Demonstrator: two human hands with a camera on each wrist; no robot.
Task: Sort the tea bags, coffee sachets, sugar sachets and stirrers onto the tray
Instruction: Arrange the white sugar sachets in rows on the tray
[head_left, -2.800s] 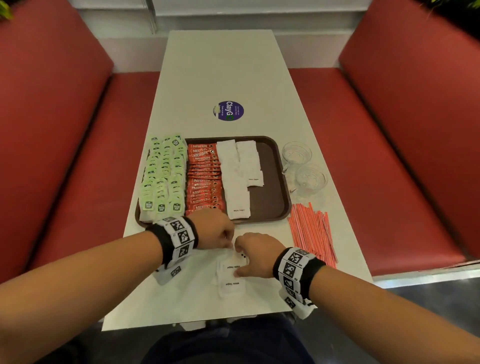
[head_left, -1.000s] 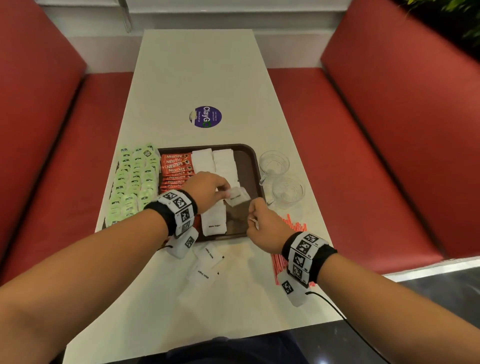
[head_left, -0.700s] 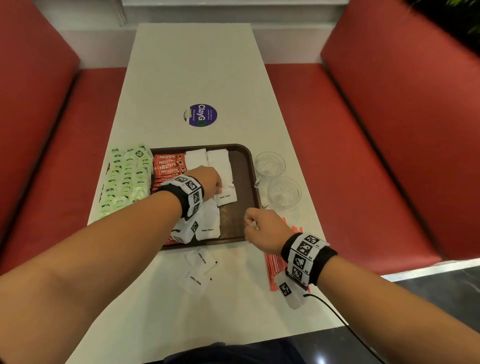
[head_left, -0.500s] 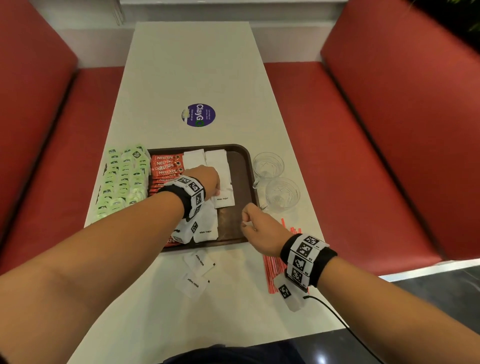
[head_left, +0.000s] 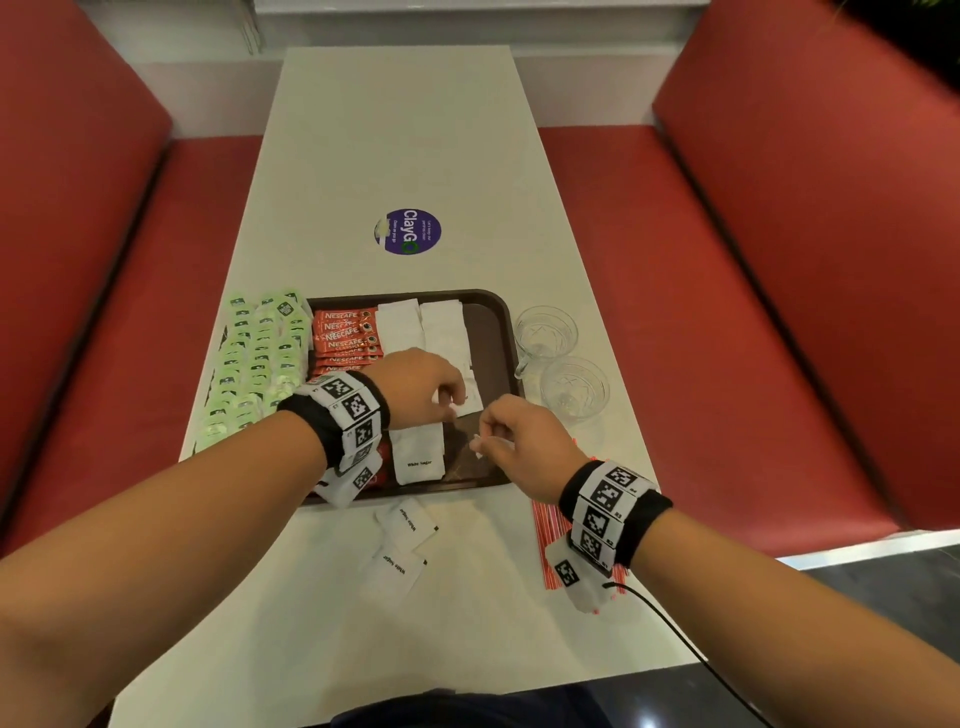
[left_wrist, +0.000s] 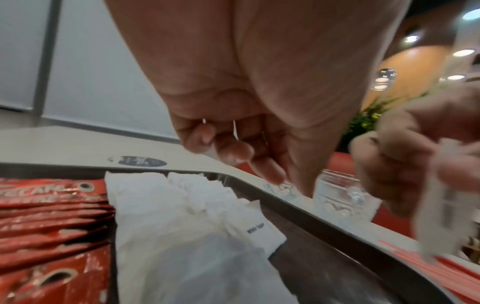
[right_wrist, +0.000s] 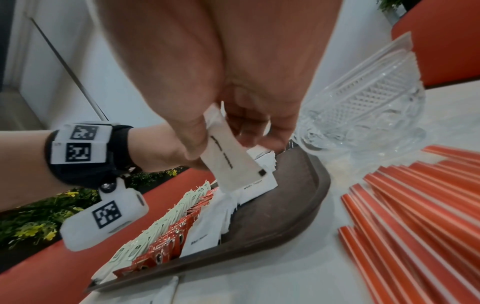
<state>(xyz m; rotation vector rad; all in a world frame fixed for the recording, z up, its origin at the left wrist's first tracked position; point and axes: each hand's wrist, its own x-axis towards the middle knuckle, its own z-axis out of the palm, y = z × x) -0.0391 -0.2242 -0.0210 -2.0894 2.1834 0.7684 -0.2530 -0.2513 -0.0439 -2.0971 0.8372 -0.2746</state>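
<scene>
A brown tray (head_left: 498, 306) holds rows of green tea bags (head_left: 254, 358), red coffee sachets (head_left: 345, 338) and white sugar sachets (head_left: 441, 327). My left hand (head_left: 449, 408) hovers over the sugar rows with loosely curled fingers (left_wrist: 233, 150) and holds nothing. My right hand (head_left: 485, 441) pinches one white sugar sachet (right_wrist: 228, 162) between thumb and fingers, just above the tray's near right part. Two more sugar sachets (head_left: 402, 545) lie on the table in front of the tray. Red stirrers (head_left: 548, 530) lie on the table to the tray's right, partly under my right wrist.
Two clear glass cups (head_left: 558, 358) stand right of the tray, close to my right hand. A round purple sticker (head_left: 408, 231) marks the table (head_left: 395, 130) beyond the tray. Red bench seats (head_left: 701, 312) flank the table on both sides.
My left hand laid a sugar sachet on the right sugar row and stayed over the tray. My right hand moved slightly left toward it, still pinching its sachet.
</scene>
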